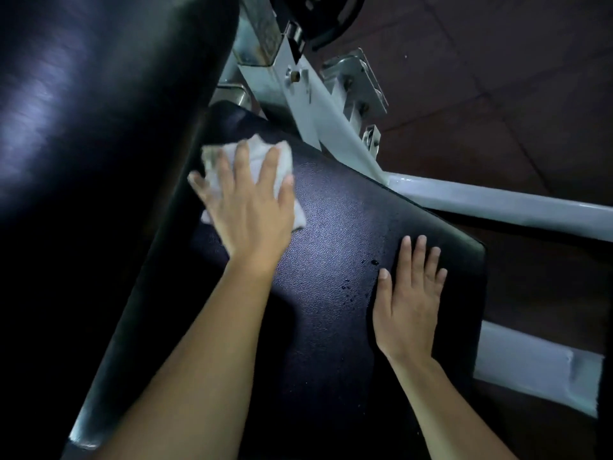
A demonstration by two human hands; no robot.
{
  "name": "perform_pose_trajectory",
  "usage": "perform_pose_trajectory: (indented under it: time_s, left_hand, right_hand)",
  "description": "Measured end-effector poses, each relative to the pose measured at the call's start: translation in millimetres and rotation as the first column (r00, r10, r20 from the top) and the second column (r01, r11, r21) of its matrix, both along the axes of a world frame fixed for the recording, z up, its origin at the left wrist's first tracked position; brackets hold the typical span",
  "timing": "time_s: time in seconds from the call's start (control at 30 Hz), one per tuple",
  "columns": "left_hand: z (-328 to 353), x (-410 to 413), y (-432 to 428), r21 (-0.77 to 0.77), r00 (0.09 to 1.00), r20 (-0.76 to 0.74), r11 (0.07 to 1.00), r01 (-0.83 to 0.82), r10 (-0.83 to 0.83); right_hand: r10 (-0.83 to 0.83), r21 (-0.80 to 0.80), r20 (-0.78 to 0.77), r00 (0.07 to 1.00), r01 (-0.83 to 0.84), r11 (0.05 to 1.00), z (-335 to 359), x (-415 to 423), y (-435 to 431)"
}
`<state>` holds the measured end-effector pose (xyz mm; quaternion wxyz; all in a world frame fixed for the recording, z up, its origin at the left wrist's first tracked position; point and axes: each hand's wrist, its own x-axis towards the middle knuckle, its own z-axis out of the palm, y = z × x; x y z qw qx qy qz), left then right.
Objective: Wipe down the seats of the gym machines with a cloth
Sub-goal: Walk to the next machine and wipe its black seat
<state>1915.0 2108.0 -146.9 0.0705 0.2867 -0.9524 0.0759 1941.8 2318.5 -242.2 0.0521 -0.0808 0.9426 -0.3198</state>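
Observation:
A black padded seat (335, 234) of a gym machine fills the middle of the view, with a few dark wet drops near its right side. My left hand (247, 207) lies flat, fingers spread, pressing a crumpled white cloth (262, 157) onto the seat's far left corner, close to the backrest. My right hand (409, 300) rests flat on the seat near its right edge, fingers together, holding nothing.
A tall black backrest pad (99, 144) rises along the left. The pale grey metal frame (497, 202) with brackets and bolts runs behind and to the right of the seat. Dark reddish floor tiles (514, 78) lie beyond.

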Motion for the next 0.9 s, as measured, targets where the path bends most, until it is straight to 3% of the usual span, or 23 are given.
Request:
perform_pose_trajectory:
  time_s: [0.13, 0.33, 0.47, 0.63, 0.7, 0.83, 0.9]
  left_hand:
    - [5.8, 53.0, 8.3, 0.094, 0.985, -0.016, 0.981, -0.172, 0.175]
    - [0.6, -34.0, -6.2, 0.089, 0.986, 0.032, 0.982, -0.168, 0.166]
    - [-16.8, -9.6, 29.9, 0.036, 0.979, 0.103, 0.984, 0.174, -0.176]
    - [-33.6, 27.7, 89.3, 0.216, 0.751, 0.258, 0.794, 0.568, -0.608]
    - [-35.0, -4.3, 93.6, 0.220, 0.681, 0.271, 0.733, 0.644, -0.680]
    - [-44.8, -52.1, 108.1, 0.180, 0.681, 0.289, 0.737, 0.652, -0.673]
    - [-46.1, -31.5, 112.8, 0.214, 0.560, 0.280, 0.619, 0.755, -0.780]
  right_hand:
    - [0.017, -0.008, 0.005, 1.000, -0.017, 1.000, 3.4, 10.5, 0.0]
    - [-0.050, -0.005, 0.044, 0.998, 0.050, 0.999, -0.3, 12.7, 12.4]
    - [-0.094, 0.018, 0.041, 0.995, 0.093, 0.996, -5.5, 15.6, 16.6]
    - [-0.188, 0.024, 0.066, 0.980, 0.186, 0.982, -10.4, 24.3, 22.4]
    - [-0.198, 0.010, 0.067, 0.978, 0.198, 0.980, -10.1, 28.8, 24.2]
    - [-0.228, 0.010, 0.068, 0.971, 0.228, 0.974, -10.8, 36.2, 30.1]
    - [-0.237, 0.018, 0.070, 0.969, 0.237, 0.971, -10.2, 41.7, 32.3]
